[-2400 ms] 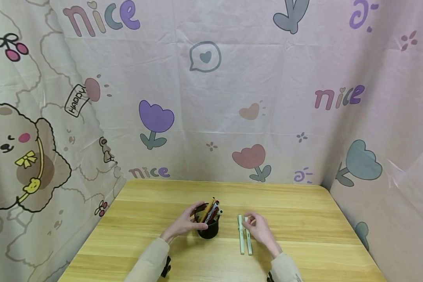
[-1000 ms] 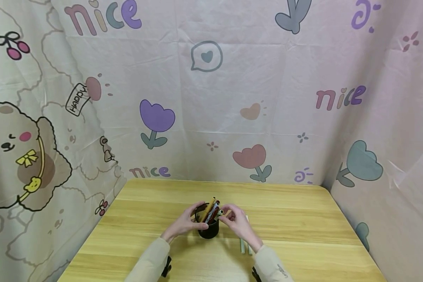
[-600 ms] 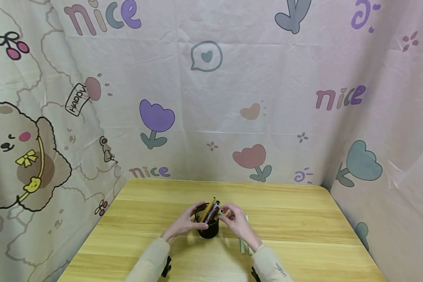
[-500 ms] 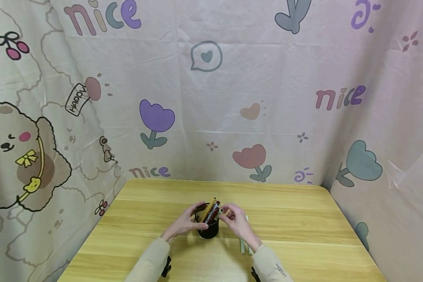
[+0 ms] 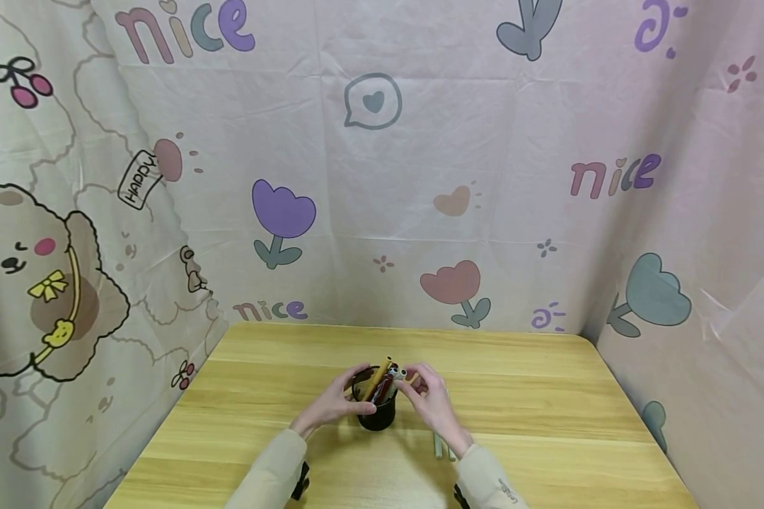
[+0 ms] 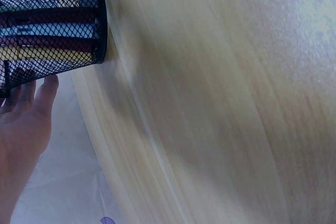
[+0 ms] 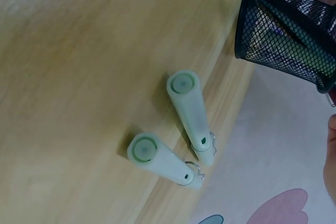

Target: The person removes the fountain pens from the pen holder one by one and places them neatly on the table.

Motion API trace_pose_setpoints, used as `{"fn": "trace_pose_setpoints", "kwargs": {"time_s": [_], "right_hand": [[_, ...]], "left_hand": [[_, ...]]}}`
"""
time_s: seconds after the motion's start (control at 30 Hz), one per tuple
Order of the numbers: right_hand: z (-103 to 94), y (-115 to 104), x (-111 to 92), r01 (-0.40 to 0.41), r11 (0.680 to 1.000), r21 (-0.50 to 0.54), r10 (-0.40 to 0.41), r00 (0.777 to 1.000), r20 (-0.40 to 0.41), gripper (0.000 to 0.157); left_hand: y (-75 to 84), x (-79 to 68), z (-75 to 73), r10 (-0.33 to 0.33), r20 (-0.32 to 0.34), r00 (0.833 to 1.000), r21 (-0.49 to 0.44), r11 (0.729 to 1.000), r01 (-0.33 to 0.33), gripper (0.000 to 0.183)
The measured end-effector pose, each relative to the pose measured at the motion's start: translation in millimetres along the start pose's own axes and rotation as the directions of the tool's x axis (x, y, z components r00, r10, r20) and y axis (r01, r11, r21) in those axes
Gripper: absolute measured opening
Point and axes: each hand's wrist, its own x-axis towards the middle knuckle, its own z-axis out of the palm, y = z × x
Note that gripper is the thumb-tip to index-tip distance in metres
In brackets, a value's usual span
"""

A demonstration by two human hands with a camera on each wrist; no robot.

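A black mesh pen holder, packed with several pens, stands upright on the table. My left hand grips its rim from the left, thumb in front and fingers behind. At the right side of the rim my right hand pinches a pale-ended pen among the others; its lower part is hidden. Two light green pens with metal clips lie side by side on the table, partly covered by my right hand in the head view. The left wrist view shows dark red, light blue and yellow pens through the mesh.
The wooden table reaches back to a patterned cloth hanging behind it. Cloth also hangs along the left and right sides.
My right hand has moved left from the green pens to the pen holder and pinches a pen there. That pen's end has just risen slightly. My left hand keeps its place.
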Motion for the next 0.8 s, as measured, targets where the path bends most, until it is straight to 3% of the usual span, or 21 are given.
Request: {"fn": "trace_pose_setpoints", "kwargs": {"time_s": [0.2,0.47,0.67,0.8], "right_hand": [[0.3,-7.2,0.5,0.083,0.996,-0.011,-0.083,0.996,-0.039,0.021],[-9.4,-40.7,1.0,0.165,0.986,0.032,-0.164,0.985,-0.051,0.020],[-8.9,-43.0,0.7,0.193,0.981,0.037,-0.188,0.977,-0.100,0.021],[-8.4,-41.8,0.9,0.250,0.968,0.010,-0.246,0.960,-0.137,0.021]], "left_hand": [[0.3,-0.1,-0.3,0.007,0.002,1.000,-0.001,1.000,-0.007,0.095],[0.2,-0.7,0.6,0.005,-0.005,1.000,0.014,1.000,-0.005,0.095],[-0.8,-0.4,0.6,-0.003,-0.006,1.000,0.029,1.000,0.003,0.094],[0.1,-0.6,0.4,-0.010,-0.009,1.000,0.022,1.000,0.010,0.093]]}}
